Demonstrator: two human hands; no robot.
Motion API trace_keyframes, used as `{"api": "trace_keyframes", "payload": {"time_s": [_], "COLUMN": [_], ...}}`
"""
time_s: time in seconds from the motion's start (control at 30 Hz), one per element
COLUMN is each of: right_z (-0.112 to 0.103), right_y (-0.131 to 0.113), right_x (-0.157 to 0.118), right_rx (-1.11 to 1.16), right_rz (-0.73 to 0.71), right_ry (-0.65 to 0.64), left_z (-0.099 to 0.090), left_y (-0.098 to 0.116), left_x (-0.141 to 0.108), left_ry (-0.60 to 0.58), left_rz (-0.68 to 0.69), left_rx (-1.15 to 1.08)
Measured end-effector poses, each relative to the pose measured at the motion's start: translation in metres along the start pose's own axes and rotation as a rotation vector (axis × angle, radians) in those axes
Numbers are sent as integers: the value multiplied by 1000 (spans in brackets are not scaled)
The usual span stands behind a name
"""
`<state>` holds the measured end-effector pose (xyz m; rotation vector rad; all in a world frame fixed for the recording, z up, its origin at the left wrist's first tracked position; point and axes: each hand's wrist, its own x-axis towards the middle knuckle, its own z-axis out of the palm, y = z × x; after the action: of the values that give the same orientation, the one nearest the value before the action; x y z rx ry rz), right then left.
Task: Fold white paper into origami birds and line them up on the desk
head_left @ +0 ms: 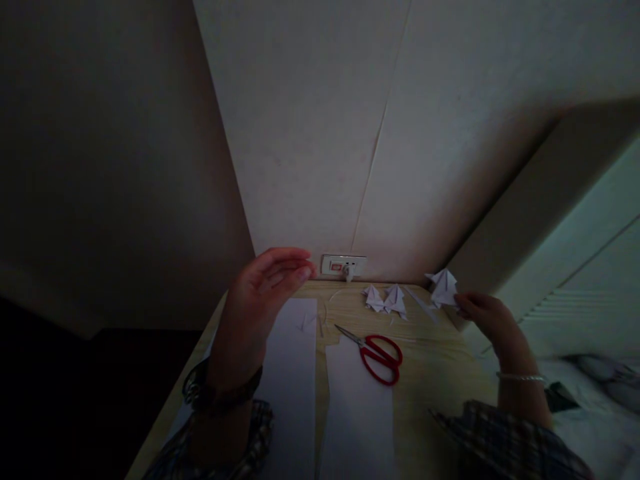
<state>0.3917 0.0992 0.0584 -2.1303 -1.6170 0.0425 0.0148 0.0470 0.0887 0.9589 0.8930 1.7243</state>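
My right hand (484,315) pinches the edge of a folded white paper figure (443,288) at the table's back right corner. My left hand (265,283) is raised above a white paper sheet (293,373), its fingers curved and the thumb near them; no object shows between them. Two more folded paper figures, one (373,298) left of the other (395,301), sit near the wall. Red-handled scissors (381,359) lie partly on a second cut sheet (357,420), their blades toward the back left.
The wooden table (425,373) meets a wall with a socket and plug (349,270). Thin paper strips (423,305) and scraps lie along its back. A bed with rumpled white cloth (600,427) is at the right.
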Motion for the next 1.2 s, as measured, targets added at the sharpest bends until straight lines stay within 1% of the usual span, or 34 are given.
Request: {"api": "trace_keyframes", "payload": {"time_s": [0.07, 0.13, 0.23, 0.33, 0.4, 0.5, 0.7, 0.8, 0.9, 1.03, 1.1, 1.2], "right_z": [19, 35, 52, 60, 64, 65, 50, 44, 46, 61, 71, 87], "right_y": [11, 17, 24, 28, 29, 27, 15, 3, -15, -46, -61, -78], "right_x": [8, 12, 16, 18, 17, 13, 5, 2, -6, -31, -45, -64], "right_rx": [-23, -41, -73, -112, -136, -171, -217, -195, -138, -68, -66, -111], "right_rz": [75, 112, 143, 163, 164, 158, 138, 67, -68, -284, -361, -428], "right_ry": [-136, -215, -262, -266, -253, -219, -158, -159, -219, -369, -429, -458], "left_z": [0, -2, -11, -21, -26, -31, -31, -29, -27, -25, -25, -24], "left_y": [2, 3, 3, 0, -1, -2, -2, -2, -1, 0, 1, 2], "left_x": [0, 1, 3, 6, 8, 8, 7, 7, 7, 6, 6, 7], "left_ry": [-5, 4, 42, 111, 146, 156, 143, 134, 106, 50, 36, 22], "left_rz": [-11, -18, 4, 22, 17, 15, 2, -4, 0, -9, -16, -26], "left_rx": [14, 31, 84, 112, 106, 88, 117, 135, 167, 184, 192, 225]}}
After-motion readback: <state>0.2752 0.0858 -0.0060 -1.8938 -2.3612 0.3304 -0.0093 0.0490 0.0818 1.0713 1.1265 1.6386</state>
